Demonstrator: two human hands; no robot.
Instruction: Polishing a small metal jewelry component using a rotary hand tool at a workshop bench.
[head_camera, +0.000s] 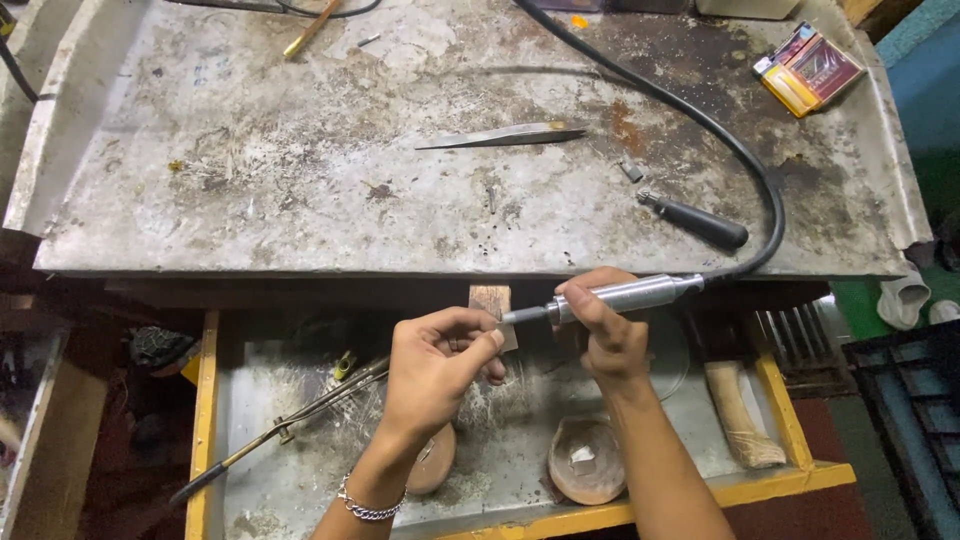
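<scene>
Lying almost level, the metal handpiece (628, 295) is held closed in the right hand (605, 335) — its tip points left at something too small to identify, pinched in the left hand (440, 365), beside the wooden peg (491, 300).

Both forearms rise from the bottom edge of the view and lean inward, so the two hands meet close together near the middle. The left hand (440, 355) is curled into a loose fist, knuckles up, thumb and forefinger pinched together at their tips on its right side. Its wrist is bent slightly and wears a chain bracelet. The right hand (605, 330) sits just beside it, a little higher, fingers wrapped round in a closed grip with the thumb on top. The right forearm is bare.
</scene>
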